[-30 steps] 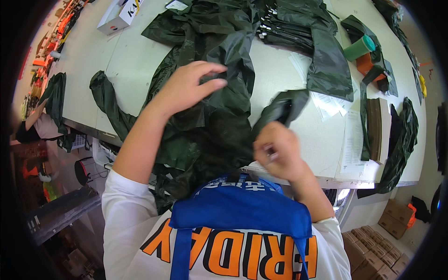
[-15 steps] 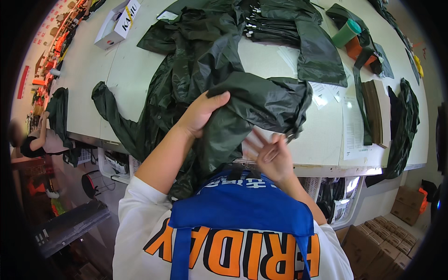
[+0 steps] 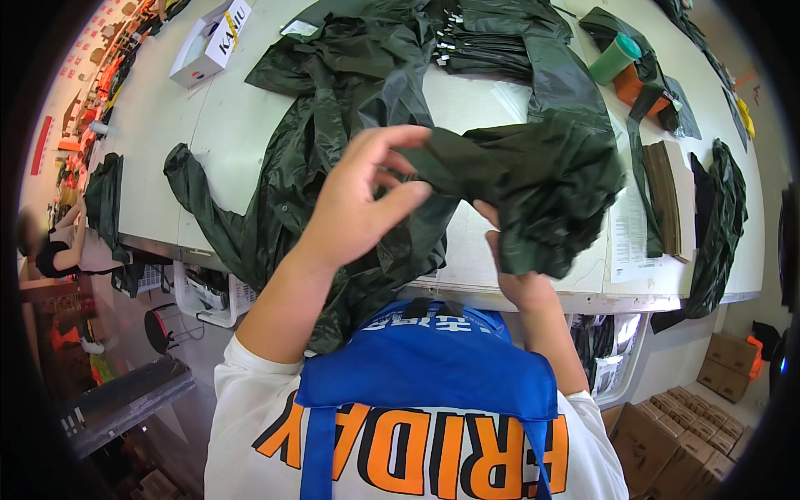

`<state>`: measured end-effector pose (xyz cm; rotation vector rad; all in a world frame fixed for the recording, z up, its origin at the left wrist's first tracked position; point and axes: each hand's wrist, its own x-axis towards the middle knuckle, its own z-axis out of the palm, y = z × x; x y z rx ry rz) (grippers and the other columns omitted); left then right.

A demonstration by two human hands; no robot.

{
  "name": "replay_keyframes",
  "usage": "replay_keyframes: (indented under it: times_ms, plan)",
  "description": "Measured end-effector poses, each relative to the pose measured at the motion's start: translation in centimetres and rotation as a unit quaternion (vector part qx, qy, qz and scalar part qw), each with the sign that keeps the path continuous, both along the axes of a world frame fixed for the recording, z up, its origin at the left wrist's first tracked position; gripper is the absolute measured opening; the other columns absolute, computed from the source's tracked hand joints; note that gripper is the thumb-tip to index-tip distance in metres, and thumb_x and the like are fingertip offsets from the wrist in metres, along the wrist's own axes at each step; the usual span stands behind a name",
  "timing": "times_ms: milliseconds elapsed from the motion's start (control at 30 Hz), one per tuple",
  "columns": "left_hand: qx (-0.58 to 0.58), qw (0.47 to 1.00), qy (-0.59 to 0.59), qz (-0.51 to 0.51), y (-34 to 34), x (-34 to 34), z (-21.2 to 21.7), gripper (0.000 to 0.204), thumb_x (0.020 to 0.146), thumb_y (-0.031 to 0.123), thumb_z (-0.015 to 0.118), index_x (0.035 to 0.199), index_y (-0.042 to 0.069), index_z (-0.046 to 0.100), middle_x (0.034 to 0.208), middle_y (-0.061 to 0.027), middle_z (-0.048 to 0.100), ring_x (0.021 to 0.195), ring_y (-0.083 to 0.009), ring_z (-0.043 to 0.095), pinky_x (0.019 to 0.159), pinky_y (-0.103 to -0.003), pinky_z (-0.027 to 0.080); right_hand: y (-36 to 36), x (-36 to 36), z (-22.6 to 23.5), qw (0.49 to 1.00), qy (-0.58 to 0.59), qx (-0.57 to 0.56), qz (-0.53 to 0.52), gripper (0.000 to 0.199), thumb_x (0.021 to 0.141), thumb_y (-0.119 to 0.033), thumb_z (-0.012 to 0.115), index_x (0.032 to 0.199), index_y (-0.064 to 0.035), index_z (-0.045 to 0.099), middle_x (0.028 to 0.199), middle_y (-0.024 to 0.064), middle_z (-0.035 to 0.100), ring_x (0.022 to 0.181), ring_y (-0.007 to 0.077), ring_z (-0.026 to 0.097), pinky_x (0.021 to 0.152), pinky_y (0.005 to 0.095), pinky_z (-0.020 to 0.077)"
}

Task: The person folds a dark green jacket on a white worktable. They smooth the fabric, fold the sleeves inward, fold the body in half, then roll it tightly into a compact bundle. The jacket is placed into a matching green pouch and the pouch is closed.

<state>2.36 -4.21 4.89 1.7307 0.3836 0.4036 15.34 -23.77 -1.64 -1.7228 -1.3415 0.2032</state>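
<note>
Head view: dark green garment (image 3: 533, 187) now lifted off white table (image 3: 167, 125), bunched above near edge. Left hand (image 3: 358, 208) fingers pinching fold; right hand (image 3: 512, 267) gripping underneath, fingers hidden. Folding underway.

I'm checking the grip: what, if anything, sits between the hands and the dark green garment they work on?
Nothing visible. The left hand pinches the bunched garment at its left end, and the right hand holds it from beneath, partly hidden by the fabric.
</note>
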Motion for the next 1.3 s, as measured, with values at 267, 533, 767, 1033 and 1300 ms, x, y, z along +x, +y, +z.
replay_keyframes:
  times_ms: [267, 533, 767, 1033, 1300]
  plan:
    - [-0.165, 0.983, 0.057, -0.061, -2.2, 2.5, 0.8, 0.021, 0.086, 0.011, 0.061, 0.104, 0.0, 0.059, 0.088, -0.0021, 0.062, 0.074, -0.0079, 0.056, 0.068, -0.023, 0.047, 0.9, -2.0, -2.1, 0.948, 0.31, 0.071, 0.021, 0.042, 0.081, 0.001, 0.061, 0.122, -0.0029, 0.052, 0.12, 0.01, 0.055, 0.107, 0.0199, 0.053, 0.091, 0.0331, 0.0445]
    - [-0.579, 0.806, -0.07, -0.106, -2.4, 2.0, 0.1, 0.022, 0.093, 0.01, 0.044, 0.107, 0.0, 0.057, 0.103, -0.0107, 0.064, 0.092, -0.0203, 0.064, 0.086, -0.035, 0.051, -1.8, -1.1, -4.5, 0.991, 0.126, 0.047, 0.023, 0.032, 0.082, 0.012, 0.054, 0.113, 0.0018, 0.059, 0.117, 0.0122, 0.059, 0.107, 0.022, 0.056, 0.094, 0.0328, 0.0411]
    - [-0.629, 0.758, -0.128, -0.115, -2.1, 1.7, -0.4, 0.029, 0.094, 0.009, 0.037, 0.117, -0.001, 0.05, 0.112, -0.0127, 0.061, 0.1, -0.023, 0.062, 0.089, -0.039, 0.05, -1.2, -0.5, -3.3, 0.976, 0.211, 0.008, 0.051, 0.03, 0.082, 0.008, 0.056, 0.111, 0.0009, 0.059, 0.112, 0.013, 0.06, 0.104, 0.0212, 0.056, 0.091, 0.0318, 0.0423]
    - [-0.648, 0.732, -0.201, -0.063, -1.6, 0.1, -2.0, 0.036, 0.095, 0.028, 0.043, 0.113, 0.0, 0.055, 0.108, -0.013, 0.062, 0.098, -0.0246, 0.062, 0.089, -0.04, 0.049, -1.2, 0.9, -2.5, 0.971, 0.18, 0.096, -0.126, 0.021, 0.09, 0.001, 0.049, 0.106, -0.0008, 0.062, 0.106, 0.0113, 0.061, 0.06, 0.0059, 0.048, 0.051, 0.0184, 0.0395]
    - [-0.702, 0.669, -0.206, -0.13, -2.3, 0.4, -2.8, 0.041, 0.096, 0.031, 0.04, 0.115, -0.003, 0.052, 0.109, -0.0187, 0.061, 0.101, -0.0297, 0.061, 0.091, -0.041, 0.048, 1.5, -1.8, 4.5, 0.844, 0.528, 0.095, 0.02, 0.032, 0.092, -0.023, 0.055, 0.11, 0.0032, 0.059, 0.078, 0.0045, 0.061, 0.05, 0.0002, 0.036, 0.046, 0.0158, 0.0287]
